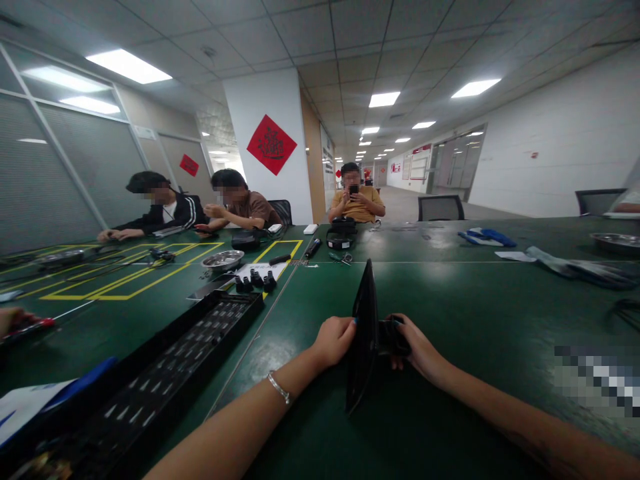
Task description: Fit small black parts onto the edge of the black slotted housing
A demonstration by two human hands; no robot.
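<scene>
A thin black panel (364, 340), seen almost edge-on, stands upright above the green table in front of me. A dark blocky mount (387, 337) juts from its right side. My left hand (336, 339) grips the panel's left side, with the thumb along it and the other fingers mostly hidden. From the right, my right hand (417, 347) is closed around the mount, its fingers partly hidden by it. A silver bracelet (279, 387) circles my left wrist. Whether panel and mount are joined, I cannot tell.
On the green table (465, 320), a long black tray (170, 373) with rows of screw-like pieces lies left. Beyond it are black fittings (256, 281) and a metal bowl (223, 261). Gloves (575, 267) lie right. Several people sit around; a hand (13, 323) shows far left.
</scene>
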